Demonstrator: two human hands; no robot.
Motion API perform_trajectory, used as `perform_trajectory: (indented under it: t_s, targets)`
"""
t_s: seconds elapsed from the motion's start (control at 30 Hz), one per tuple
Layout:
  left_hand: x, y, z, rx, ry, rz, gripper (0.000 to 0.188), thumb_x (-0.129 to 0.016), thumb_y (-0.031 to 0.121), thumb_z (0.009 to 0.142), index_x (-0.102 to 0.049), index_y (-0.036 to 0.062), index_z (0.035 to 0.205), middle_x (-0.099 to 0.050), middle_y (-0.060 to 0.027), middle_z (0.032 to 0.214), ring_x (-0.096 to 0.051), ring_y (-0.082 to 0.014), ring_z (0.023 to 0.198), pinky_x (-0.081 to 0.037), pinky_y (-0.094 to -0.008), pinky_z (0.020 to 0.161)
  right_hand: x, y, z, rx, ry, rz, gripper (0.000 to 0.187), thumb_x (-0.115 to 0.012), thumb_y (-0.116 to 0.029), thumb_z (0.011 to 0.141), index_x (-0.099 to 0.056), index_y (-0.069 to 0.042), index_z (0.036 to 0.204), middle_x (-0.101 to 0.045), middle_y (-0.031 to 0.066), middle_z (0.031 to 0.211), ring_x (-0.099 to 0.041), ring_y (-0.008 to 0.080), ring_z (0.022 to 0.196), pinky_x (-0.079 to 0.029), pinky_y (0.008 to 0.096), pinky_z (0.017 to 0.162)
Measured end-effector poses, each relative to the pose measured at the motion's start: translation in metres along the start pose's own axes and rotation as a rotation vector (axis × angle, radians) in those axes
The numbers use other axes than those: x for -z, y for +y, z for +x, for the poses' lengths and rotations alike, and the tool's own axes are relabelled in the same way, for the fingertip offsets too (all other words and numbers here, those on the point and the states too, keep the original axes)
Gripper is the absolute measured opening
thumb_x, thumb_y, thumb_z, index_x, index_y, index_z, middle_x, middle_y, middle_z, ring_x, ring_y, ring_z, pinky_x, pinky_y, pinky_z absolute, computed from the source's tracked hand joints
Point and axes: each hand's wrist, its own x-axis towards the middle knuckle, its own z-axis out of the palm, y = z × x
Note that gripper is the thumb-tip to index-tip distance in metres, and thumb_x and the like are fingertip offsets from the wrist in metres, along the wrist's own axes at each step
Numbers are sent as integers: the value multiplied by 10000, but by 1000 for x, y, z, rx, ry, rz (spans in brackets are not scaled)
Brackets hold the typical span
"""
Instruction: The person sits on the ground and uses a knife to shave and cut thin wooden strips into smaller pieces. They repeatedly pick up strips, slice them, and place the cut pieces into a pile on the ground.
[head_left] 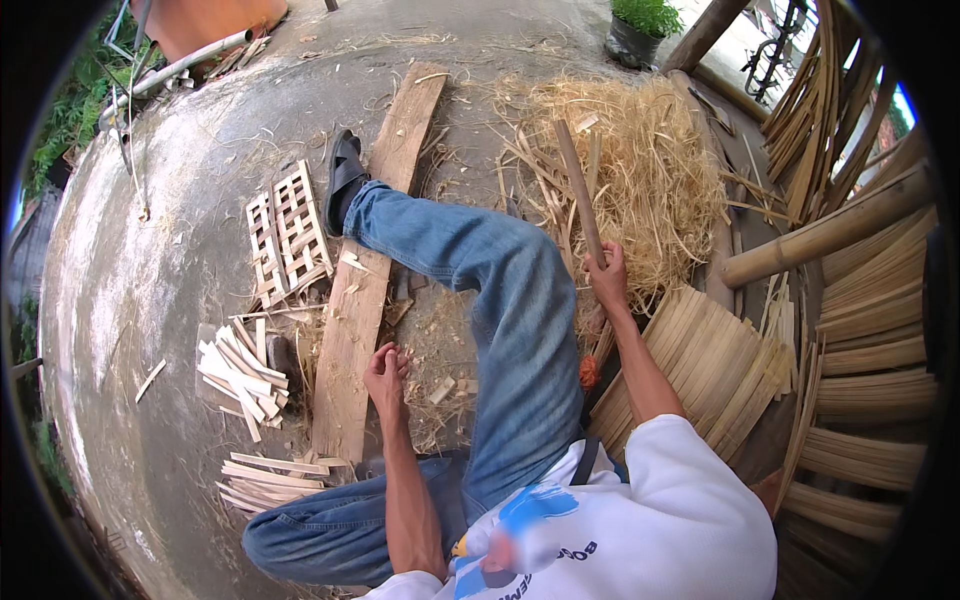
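My right hand (607, 272) is closed round the lower end of a long, flat brown bamboo strip (578, 185), which points away from me. The strip's far end lies over a heap of pale shavings (640, 170). My left hand (387, 372) is held above the right edge of a long wooden plank (345, 365), its fingers curled in; whatever is in them, if anything, cannot be made out. Small wood chips lie on the plank. Left of it are a woven lattice panel (285, 235) and a loose pile of short pale slats (245, 370).
Another bunch of slats (270, 482) lies by my bent knee. To the right are a stack of wide split strips (690, 360), a thick bamboo pole (830, 228) and more bundled strips (865, 400). A potted plant (640, 30) stands at the back.
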Motion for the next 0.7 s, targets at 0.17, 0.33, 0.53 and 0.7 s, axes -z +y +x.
perform_trajectory:
  t_s: [0.17,0.33,0.53,0.7]
  targets:
    - [-30,124,-3,-277,-20,-6,393,-683,307,1010,-665,11,1267,-726,-105,1132,-694,-155,944,-570,-283,835,5,-117,20,130,-106,222,398,-716,-344,985,-575,-5,1139,-707,53,838,-630,92,687,-505,262,641]
    - [-43,259,-14,-498,-125,-76,416,-712,314,995,-678,-5,1260,-734,-94,1119,-693,-158,964,-566,-295,894,-31,-253,-8,205,-438,367,394,-698,-379,998,-639,-2,1095,-699,39,845,-595,75,682,-498,244,652]
    - [-3,323,-20,-600,-180,-204,421,-741,284,971,-664,-45,1223,-724,-165,1139,-730,-229,995,-610,-354,893,-120,-309,-139,172,-856,508,353,-696,-352,1005,-646,-8,1063,-673,23,824,-588,74,697,-483,238,658]
    - [66,285,-39,-435,-26,-126,275,-772,207,941,-731,4,1122,-761,-111,1009,-747,-199,865,-627,-335,808,-160,-273,-241,-93,-947,562,457,-670,-481,996,-642,-39,882,-636,15,715,-562,68,596,-456,251,565]
